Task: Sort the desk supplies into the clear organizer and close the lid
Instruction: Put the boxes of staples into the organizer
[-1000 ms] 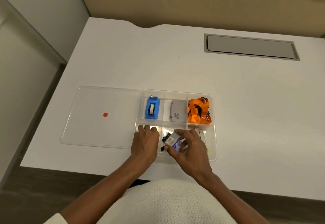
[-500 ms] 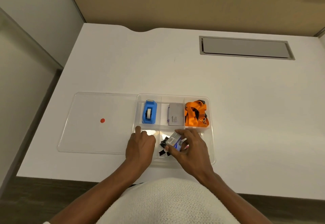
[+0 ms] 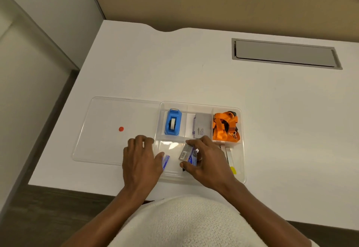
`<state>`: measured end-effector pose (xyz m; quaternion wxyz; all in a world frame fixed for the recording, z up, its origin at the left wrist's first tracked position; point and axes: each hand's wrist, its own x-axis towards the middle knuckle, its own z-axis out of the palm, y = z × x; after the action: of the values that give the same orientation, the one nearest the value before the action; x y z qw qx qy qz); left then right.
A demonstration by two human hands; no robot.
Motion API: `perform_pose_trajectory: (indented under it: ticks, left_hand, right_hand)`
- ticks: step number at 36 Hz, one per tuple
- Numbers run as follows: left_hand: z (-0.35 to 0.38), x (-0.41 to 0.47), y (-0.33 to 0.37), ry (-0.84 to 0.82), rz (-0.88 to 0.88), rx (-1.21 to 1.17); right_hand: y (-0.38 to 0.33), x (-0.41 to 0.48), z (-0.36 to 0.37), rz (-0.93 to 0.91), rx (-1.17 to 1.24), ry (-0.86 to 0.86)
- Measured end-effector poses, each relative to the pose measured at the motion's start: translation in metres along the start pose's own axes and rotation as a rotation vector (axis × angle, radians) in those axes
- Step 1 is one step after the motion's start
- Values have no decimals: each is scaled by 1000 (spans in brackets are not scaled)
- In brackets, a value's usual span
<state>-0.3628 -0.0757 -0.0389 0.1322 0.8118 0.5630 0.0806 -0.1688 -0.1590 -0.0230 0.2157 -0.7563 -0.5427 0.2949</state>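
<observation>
The clear organizer (image 3: 242, 149) sits near the desk's front edge, and its lid (image 3: 101, 130), marked with a red dot, lies open flat to the left. The back compartments hold a blue tape dispenser (image 3: 172, 122), a grey card box (image 3: 203, 125) and an orange lanyard (image 3: 225, 127). My right hand (image 3: 207, 161) grips a small barcoded box (image 3: 186, 154) over the front middle compartment. My left hand (image 3: 139, 159) rests flat on the lid's right edge, fingers spread. Its thumb touches a small blue-and-white box (image 3: 166, 161) in the front left compartment.
White strips with a yellow tip (image 3: 230, 158) lie in the front right compartment. A grey cable hatch (image 3: 283, 53) is set into the white desk (image 3: 194, 72) at the back right. A wall panel borders the desk on the left.
My left hand slid left out of the front left compartment onto the lid's edge, uncovering the small blue-and-white box. My right hand stays shut on the barcoded box.
</observation>
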Motion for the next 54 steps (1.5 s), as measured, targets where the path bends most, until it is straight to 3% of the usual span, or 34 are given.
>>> perform_pose_trajectory:
  ticks: [4,10,16,31,40,54]
  left_hand:
    - [3,-6,-9,-145,-234,-208]
    - [8,-9,-5,-331,-327,-220]
    - [8,-1,-3,-329,-332,-186]
    - [12,1,-9,-303,-395,-297]
    - [10,-2,-8,-339,-383,-259]
    - [7,-1,-5,-354,-392,-187]
  right_hand:
    - [-14,16,0,-57,-128,-68]
    - [-41,39,9,-105,-353,-250]
    - [-56,56,12,-113,-492,-420]
    - [-77,87,26,-162,-627,-649]
    - [-61,91,37,-174,-581,-615]
    - [-46,68,46,-271,-596,-395]
